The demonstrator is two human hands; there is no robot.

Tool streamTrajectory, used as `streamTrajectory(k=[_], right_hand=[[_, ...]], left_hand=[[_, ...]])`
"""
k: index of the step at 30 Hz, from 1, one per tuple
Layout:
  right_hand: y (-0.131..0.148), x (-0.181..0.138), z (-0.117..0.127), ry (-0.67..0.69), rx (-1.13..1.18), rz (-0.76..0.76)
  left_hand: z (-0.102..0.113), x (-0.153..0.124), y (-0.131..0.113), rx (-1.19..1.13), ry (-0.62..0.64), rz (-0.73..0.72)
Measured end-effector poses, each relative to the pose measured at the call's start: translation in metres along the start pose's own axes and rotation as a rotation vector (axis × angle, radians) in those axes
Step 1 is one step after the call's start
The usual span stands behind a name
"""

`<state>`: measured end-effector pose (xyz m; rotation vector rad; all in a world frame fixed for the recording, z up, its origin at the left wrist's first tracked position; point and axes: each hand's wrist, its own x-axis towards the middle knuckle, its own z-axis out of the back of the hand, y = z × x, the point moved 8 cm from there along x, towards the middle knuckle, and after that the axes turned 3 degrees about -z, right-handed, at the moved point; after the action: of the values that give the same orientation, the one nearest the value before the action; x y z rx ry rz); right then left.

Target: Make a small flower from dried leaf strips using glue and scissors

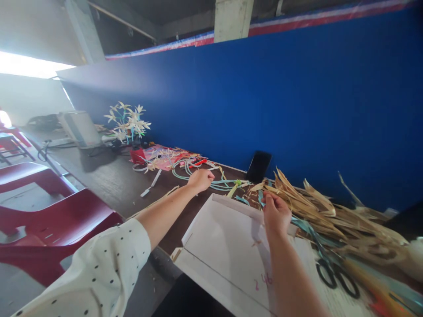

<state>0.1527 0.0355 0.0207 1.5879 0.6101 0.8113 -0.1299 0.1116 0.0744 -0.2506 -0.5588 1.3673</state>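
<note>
My left hand [200, 179] reaches far forward over the dark table [109, 180], its fingers curled shut at a bundle of pale green and blue strips [194, 169]; what they hold is hidden. My right hand [276, 213] is closed in a pinch on a dried leaf strip at the near end of a heap of dry straw-coloured leaves [317, 207]. Under my right wrist lies a flat white cardboard sheet [218, 237] with pink writing.
Black-handled scissors [337, 275] lie at the right by the leaves. A dark phone [258, 166] leans on the blue wall. Further back stand a red pot [137, 155] of pale leaf flowers and a white box [81, 127]. Red plastic chairs [49, 215] are on the left.
</note>
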Motion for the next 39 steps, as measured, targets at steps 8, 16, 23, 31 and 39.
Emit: streamTrajectory(k=[8,16,23,31,39], right_hand=[[0.000,0.001,0.001,-0.006,-0.009,0.042],[-0.002,0.006,0.002,-0.003,-0.068,0.094],[-0.002,0.003,-0.001,0.016,-0.012,0.034],[-0.001,0.003,0.004,-0.049,0.079,0.034],[0.000,0.013,0.032,-0.190,0.514,-0.064]], left_hand=[[-0.038,-0.011,-0.036,0.058,0.220,-0.066],[-0.057,-0.007,-0.037,0.038,0.267,0.021],[-0.045,0.006,-0.025,-0.169,0.136,0.060],[-0.030,0.004,-0.052,-0.462,-0.091,0.030],[-0.046,-0.011,-0.116,-0.748,-0.328,0.044]])
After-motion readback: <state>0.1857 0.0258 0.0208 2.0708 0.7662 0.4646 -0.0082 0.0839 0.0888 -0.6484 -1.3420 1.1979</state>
